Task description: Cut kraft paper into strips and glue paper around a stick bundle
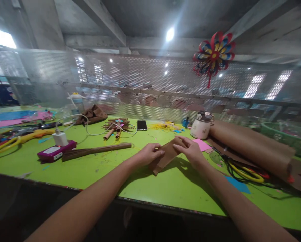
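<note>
Between my two hands is a folded piece of brown kraft paper (166,155), tilted just above the green tabletop (140,188). My left hand (150,154) pinches its left edge, thumb on the near face. At the upper right edge, my right hand (189,149) grips the paper with thumb and fingers. Pink paper (202,145) lies right behind my right hand. A long rolled strip of brown paper (97,151) rests to the left of my left hand. Farther back sits a brown paper craft piece (118,124) with a small flower on it.
At left are a purple power strip (56,151) with a white charger (59,137) and scissors with yellow handles (21,139). A phone (141,125), yellow scraps (166,126) and a white flask (201,126) stand behind. Right: a large brown paper roll (251,144) and green basket (286,134).
</note>
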`<action>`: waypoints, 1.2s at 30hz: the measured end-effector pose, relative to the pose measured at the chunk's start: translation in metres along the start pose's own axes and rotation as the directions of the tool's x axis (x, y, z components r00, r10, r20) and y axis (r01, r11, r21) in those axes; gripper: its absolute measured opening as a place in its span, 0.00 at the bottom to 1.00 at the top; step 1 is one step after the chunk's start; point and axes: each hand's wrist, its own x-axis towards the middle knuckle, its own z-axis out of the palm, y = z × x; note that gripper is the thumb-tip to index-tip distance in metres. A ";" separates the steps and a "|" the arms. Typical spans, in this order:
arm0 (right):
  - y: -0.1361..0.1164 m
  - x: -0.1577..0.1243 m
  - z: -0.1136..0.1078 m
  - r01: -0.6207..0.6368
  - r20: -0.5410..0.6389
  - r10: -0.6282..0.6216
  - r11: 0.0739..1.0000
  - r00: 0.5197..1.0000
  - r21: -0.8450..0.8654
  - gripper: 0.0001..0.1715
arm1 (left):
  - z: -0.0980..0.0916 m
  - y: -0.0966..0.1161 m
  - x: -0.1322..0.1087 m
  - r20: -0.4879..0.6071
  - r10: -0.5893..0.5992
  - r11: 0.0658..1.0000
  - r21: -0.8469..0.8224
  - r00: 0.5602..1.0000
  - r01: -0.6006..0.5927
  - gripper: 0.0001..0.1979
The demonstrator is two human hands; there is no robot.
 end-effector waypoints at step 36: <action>0.008 0.006 -0.007 -0.257 0.020 0.281 0.842 0.959 0.475 0.37 | -0.006 0.010 0.003 -0.344 -0.174 0.967 -0.237 0.923 0.094 0.18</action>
